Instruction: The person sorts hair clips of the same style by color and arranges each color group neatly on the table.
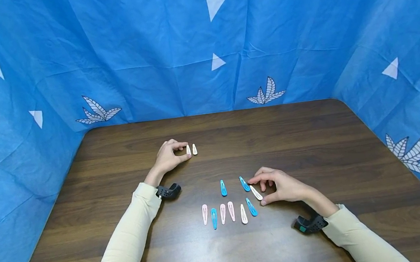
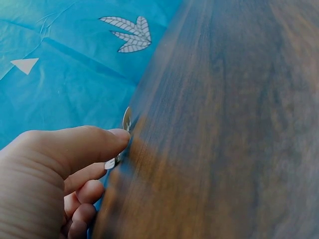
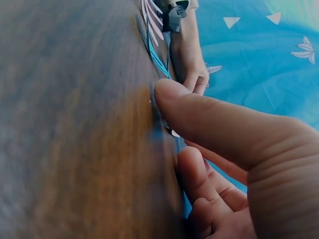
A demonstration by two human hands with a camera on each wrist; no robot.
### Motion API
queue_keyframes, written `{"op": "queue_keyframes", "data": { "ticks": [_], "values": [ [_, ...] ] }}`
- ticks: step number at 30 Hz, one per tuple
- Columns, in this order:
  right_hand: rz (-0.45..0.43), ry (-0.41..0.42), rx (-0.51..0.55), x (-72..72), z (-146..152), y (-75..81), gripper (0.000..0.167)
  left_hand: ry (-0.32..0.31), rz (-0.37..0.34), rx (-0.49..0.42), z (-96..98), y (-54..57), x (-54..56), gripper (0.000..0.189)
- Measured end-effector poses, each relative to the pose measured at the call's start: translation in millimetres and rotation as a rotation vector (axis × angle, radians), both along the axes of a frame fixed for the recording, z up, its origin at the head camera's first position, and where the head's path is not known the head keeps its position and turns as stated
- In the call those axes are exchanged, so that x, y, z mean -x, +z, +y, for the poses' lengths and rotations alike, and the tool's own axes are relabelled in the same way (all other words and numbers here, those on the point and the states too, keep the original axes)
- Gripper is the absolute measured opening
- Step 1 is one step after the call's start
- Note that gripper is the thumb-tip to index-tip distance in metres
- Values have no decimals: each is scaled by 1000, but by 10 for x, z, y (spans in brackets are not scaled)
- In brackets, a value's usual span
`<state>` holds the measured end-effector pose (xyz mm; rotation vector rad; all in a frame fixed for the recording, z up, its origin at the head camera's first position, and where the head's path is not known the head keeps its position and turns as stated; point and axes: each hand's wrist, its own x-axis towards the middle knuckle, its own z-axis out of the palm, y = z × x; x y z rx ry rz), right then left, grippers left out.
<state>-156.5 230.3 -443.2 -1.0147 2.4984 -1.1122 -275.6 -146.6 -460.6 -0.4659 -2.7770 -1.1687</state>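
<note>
My left hand (image 1: 167, 157) pinches a white snap hair clip (image 1: 188, 150) end to end between thumb and forefinger. A second white clip (image 1: 194, 149) lies beside it to the right. In the left wrist view the thumb (image 2: 94, 142) touches the held clip (image 2: 126, 118). My right hand (image 1: 283, 185) has thumb and forefinger at the two ends of another white clip (image 1: 256, 193), which slants on the table. A blue clip (image 1: 244, 184) lies by the right forefinger, another blue clip (image 1: 251, 207) near the thumb. In the right wrist view the thumb (image 3: 209, 122) hides most of the clip.
On the brown wooden table (image 1: 293, 138) lie a blue clip (image 1: 223, 188) and a lower row with pink clips (image 1: 205, 214), a blue clip (image 1: 214, 218) and a white clip (image 1: 243, 214). A blue patterned cloth (image 1: 183, 42) surrounds the back and sides.
</note>
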Motion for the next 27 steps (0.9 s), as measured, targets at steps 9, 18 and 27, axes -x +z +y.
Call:
{"op": "queue_keyframes", "data": {
  "ticks": [9,18,27],
  "values": [
    [14,7,-20,-8,-19,7,52,-3,1,-6,1,1,-4,45],
    [13,0,-59,-9,-29,33,46,1,13,3,-5,-10,10,45],
    [-3,-24,-21,-6,-29,-1,43,-1,7,2,-3,-12,1,45]
  ]
}}
